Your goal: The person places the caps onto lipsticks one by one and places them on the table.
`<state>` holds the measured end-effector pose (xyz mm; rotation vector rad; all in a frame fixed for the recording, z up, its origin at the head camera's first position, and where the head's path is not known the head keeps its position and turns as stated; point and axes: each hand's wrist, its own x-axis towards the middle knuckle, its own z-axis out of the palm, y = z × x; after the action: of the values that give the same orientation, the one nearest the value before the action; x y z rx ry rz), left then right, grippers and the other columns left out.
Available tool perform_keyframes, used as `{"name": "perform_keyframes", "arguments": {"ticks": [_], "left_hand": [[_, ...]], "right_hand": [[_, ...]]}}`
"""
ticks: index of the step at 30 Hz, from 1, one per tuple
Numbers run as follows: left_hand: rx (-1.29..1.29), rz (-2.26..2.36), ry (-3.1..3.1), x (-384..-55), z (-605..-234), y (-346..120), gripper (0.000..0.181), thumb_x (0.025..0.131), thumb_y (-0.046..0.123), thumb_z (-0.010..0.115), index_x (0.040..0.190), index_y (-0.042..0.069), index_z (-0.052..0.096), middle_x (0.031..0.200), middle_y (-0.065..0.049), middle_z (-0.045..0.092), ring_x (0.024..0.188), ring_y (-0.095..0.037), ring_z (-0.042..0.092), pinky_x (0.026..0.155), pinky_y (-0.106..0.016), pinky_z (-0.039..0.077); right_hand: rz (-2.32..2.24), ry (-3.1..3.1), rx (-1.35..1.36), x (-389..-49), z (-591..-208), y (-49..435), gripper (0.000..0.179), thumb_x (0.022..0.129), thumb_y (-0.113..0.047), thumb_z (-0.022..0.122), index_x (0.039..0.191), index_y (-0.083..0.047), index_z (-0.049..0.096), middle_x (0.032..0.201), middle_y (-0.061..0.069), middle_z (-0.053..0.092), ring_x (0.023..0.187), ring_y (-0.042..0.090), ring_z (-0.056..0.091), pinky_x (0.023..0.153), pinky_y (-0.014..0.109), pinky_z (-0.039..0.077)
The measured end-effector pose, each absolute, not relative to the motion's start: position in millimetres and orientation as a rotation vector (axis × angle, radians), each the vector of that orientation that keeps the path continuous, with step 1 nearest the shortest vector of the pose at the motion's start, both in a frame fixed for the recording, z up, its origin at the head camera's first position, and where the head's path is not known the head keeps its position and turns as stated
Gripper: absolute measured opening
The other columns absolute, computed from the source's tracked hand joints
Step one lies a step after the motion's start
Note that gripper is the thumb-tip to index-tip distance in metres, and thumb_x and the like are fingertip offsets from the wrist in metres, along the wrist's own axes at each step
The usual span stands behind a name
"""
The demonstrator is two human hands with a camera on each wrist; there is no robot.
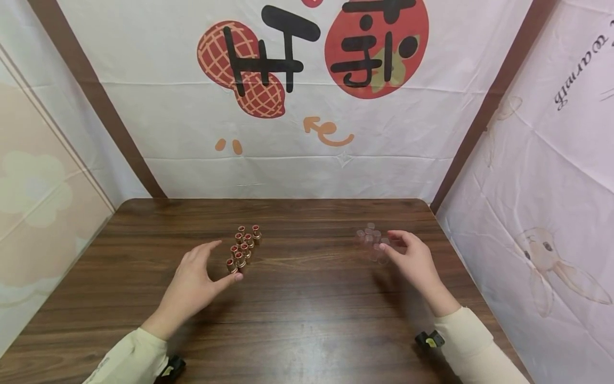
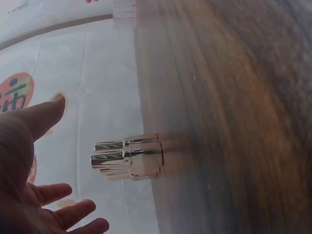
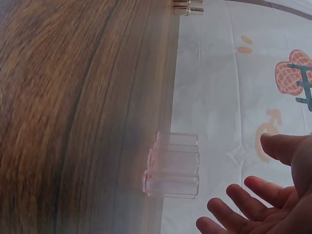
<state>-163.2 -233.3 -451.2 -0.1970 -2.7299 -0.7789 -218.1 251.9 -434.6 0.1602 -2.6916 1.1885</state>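
Several gold lipstick tubes (image 1: 244,246) with red tops stand upright in a tight cluster on the left half of the table. Just left of them is my left hand (image 1: 192,277), thumb and fingers spread apart, holding nothing. In the left wrist view the shiny tubes (image 2: 129,157) stand clear of the fingertips. A group of clear, faintly pink caps (image 1: 370,238) stands on the right half. My right hand (image 1: 413,260) hovers beside them, its thumb partly overlapping them in the head view. A gap separates its fingers from the clear caps (image 3: 173,165) in the right wrist view.
Everything stands on a dark wood-grain table (image 1: 297,304). Behind it hangs a white printed cloth (image 1: 297,176), and another printed cloth (image 1: 523,176) hangs along the right side. Black wrist devices (image 1: 430,339) sit at both cuffs.
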Motion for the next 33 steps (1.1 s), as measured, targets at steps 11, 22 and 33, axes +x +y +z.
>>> {"name": "perform_keyframes", "arguments": {"ticks": [11, 22, 33], "left_hand": [[-0.160, -0.755, -2.823, -169, -463, -238, 0.096, 0.078, 0.055, 0.085, 0.147, 0.001, 0.045, 0.142, -0.029, 0.053, 0.129, -0.053, 0.044, 0.102, -0.071, 0.034], [-0.146, -0.738, -2.874, -172, -464, -241, 0.094, 0.079, 0.057, 0.083, 0.144, -0.001, 0.048, 0.139, -0.027, 0.056, 0.127, -0.050, 0.046, 0.100, -0.071, 0.035], [-0.146, -0.714, -2.908, -176, -466, -244, 0.084, 0.080, 0.059, 0.082, 0.134, 0.000, 0.057, 0.127, -0.022, 0.064, 0.114, -0.042, 0.053, 0.095, -0.064, 0.040]], "right_hand": [[1.129, -2.851, -0.009, -229, -443, 262, 0.052, 0.096, -0.035, 0.073, 0.133, 0.000, 0.062, 0.133, 0.021, 0.065, 0.120, 0.037, 0.063, 0.099, 0.052, 0.051], [0.991, -2.988, -0.044, -234, -453, 267, 0.046, 0.092, -0.037, 0.077, 0.117, 0.001, 0.070, 0.110, 0.018, 0.074, 0.101, 0.030, 0.069, 0.088, 0.048, 0.054], [0.896, -3.016, -0.091, -236, -456, 262, 0.045, 0.089, -0.043, 0.078, 0.110, -0.004, 0.073, 0.102, 0.011, 0.074, 0.088, 0.024, 0.066, 0.077, 0.042, 0.053]]}}
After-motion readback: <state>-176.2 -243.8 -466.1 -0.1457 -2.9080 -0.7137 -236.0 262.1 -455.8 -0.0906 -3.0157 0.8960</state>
